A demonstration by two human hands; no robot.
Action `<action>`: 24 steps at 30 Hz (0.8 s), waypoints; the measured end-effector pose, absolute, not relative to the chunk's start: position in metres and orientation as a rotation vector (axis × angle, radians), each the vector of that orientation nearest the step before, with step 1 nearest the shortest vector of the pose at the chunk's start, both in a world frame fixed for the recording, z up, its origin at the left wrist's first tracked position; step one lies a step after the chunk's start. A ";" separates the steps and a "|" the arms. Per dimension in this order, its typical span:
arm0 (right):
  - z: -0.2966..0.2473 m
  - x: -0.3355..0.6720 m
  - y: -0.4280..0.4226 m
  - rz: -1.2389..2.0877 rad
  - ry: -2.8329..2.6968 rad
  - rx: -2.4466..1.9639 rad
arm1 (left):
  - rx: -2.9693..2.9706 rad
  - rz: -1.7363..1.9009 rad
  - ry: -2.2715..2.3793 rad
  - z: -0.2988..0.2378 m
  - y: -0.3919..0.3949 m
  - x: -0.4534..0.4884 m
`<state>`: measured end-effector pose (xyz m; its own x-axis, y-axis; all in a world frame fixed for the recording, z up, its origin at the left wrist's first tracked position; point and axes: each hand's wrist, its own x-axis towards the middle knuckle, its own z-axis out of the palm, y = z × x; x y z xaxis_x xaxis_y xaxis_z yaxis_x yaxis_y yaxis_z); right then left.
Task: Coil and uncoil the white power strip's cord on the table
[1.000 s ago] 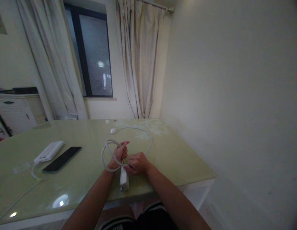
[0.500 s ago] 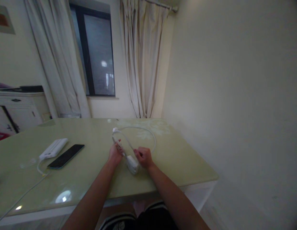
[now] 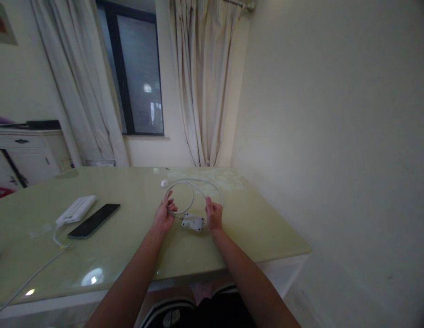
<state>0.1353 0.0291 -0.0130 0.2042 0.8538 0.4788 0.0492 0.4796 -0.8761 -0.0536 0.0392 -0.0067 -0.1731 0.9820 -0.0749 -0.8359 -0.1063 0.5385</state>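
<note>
A pale cable (image 3: pixel 193 196) runs in a loop between my two hands. My left hand (image 3: pixel 165 212) is closed on the cable at the loop's left side. On the right, my right hand (image 3: pixel 214 214) pinches another stretch of the same cable, thumb on top. Between the hands, low over the table, is a white power strip (image 3: pixel 193 222) tilted with one face towards me; its cord leads to my left hand. Whether it touches the tabletop I cannot tell. Beyond my left hand lies a white plug (image 3: pixel 164 183) on the table.
The glossy pale green table (image 3: pixel 130 259) has its front edge close to my lap. At left lie a black-screened phone (image 3: pixel 95 221) and a white power bank (image 3: pixel 76 209) with a white cord (image 3: pixel 30 279) trailing off the near edge. A wall (image 3: pixel 335 136) borders the right side.
The cable now forms a round loop at my left hand. My right hand has risen slightly and moved right. The power strip has turned from steep to nearly level.
</note>
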 end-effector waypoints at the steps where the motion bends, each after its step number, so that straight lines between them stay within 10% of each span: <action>1: -0.014 0.135 0.029 0.685 -1.258 -0.924 | 0.369 1.693 0.548 -0.007 0.039 -0.054; 24: -0.016 0.140 0.033 0.996 -1.660 -0.839 | 0.322 1.675 0.418 -0.007 0.033 -0.069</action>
<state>0.1395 0.0331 -0.0164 -0.2746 0.8784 0.3912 0.0682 0.4236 -0.9033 -0.0695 0.0330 -0.0066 -0.1445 0.9891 -0.0269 -0.8859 -0.1172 0.4488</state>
